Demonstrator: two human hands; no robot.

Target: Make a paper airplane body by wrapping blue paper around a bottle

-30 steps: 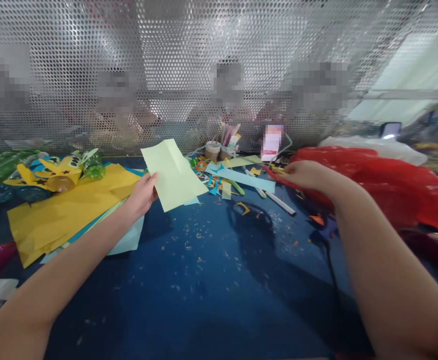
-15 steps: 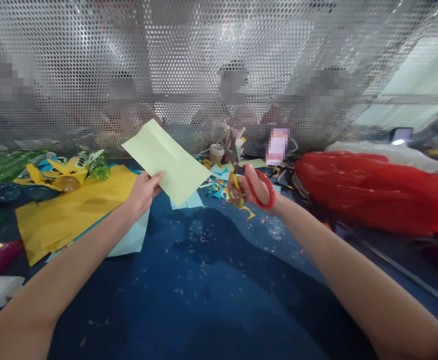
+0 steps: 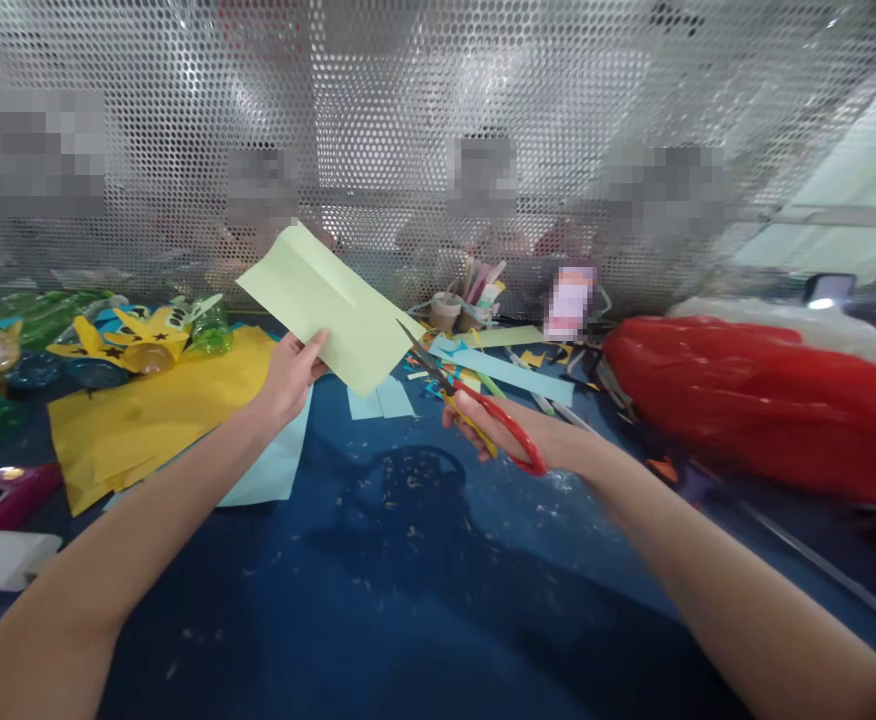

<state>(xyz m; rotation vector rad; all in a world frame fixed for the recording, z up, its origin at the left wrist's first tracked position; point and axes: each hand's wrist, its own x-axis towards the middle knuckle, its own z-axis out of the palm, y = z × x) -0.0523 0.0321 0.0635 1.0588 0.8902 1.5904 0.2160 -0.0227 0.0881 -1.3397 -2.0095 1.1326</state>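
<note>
A pale green sheet of paper (image 3: 333, 305) is raised above the blue table, its lower edge pinched between the thumb and fingers of my left hand (image 3: 295, 372). My right hand (image 3: 498, 420) is closed around the handles of scissors (image 3: 513, 435), one red and one yellow. The dark blades point up and left, and their tips reach the right edge of the sheet. Whether the paper lies between the blades I cannot tell. Beneath the sheet are small light blue paper pieces (image 3: 380, 399). Behind the scissors lies a light blue paper strip (image 3: 513, 370).
Yellow sheets (image 3: 175, 410) and green plastic bottle parts (image 3: 213, 325) lie at left, near a magenta tool (image 3: 10, 505). A red plastic bag (image 3: 753, 400) fills the right. Cups (image 3: 447, 312) and a phone (image 3: 571, 303) stand against the perforated metal screen (image 3: 378, 130).
The scissors have swung from pointing away to pointing left, their tips now at the paper's right edge. My left hand still holds the sheet in nearly the same place.
</note>
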